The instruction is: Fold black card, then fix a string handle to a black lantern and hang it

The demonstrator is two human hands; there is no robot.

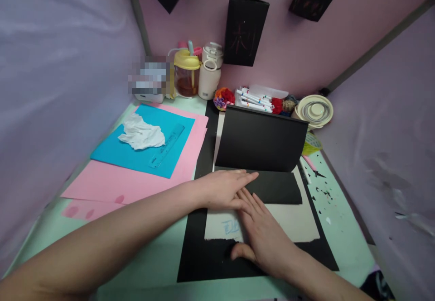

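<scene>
A folded sheet of black paper (263, 140) lies in front of me, its far panel standing up and its near flap flat. My left hand (226, 188) rests on the left part of the flat flap, fingers stretched to the right. Just below it, my right hand (261, 228) lies palm down, fingertips at the flap's near edge and overlapping the left hand. Both hands look open, with nothing gripped. Under the folded paper is a white sheet (299, 222) with a blue drawn mark, on top of a larger black sheet (204, 265).
Pink sheets (112, 181) and a blue sheet (112, 149) carry a crumpled tissue (142, 133) and a clear ruler (168, 145). Behind stand a yellow-lidded jug (186, 74), a bottle (209, 79) and markers (254, 99). Black scraps (324, 193) lie right; a black paper lantern (246, 31) hangs above.
</scene>
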